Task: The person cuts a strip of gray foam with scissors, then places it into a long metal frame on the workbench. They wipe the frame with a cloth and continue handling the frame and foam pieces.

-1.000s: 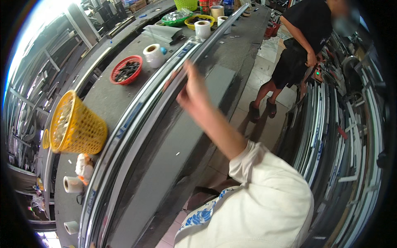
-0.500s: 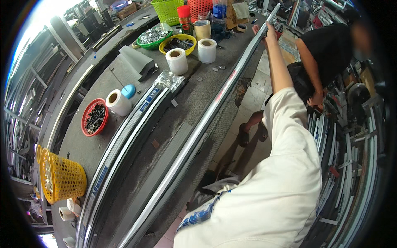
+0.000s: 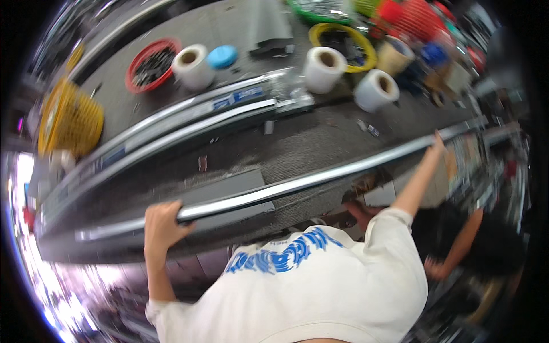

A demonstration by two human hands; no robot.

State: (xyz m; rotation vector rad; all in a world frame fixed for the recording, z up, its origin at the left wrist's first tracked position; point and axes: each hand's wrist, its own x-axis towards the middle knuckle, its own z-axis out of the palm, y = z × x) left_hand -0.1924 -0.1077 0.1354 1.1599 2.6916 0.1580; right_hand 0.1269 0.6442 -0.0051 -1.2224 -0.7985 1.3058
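Observation:
A long silvery metal profile bar [image 3: 297, 184] runs across in front of me over the near edge of the grey workbench, its right end farther off than its left. My left hand [image 3: 163, 224] is closed around it near the left end. Toward the other end my right hand [image 3: 437, 146], arm stretched out, grips it too; motion blur softens those fingers. Beneath and behind the bar lies a flat grey strip [image 3: 226, 190]. Beyond it, a bundle of wrapped metal profiles [image 3: 189, 117] rests on the bench.
Farther back are rolls of clear film [image 3: 325, 71], a red basket of small dark parts [image 3: 146, 80], a yellow bowl [image 3: 366, 48] and a blue round lid [image 3: 222, 56]. A tall yellow basket [image 3: 80, 123] is at left. Another person [image 3: 474, 240] in dark clothes bends at right.
My view has turned, and the bar now runs crosswise instead of steeply away from me. My left hand has come into sight on it; my right hand keeps its hold.

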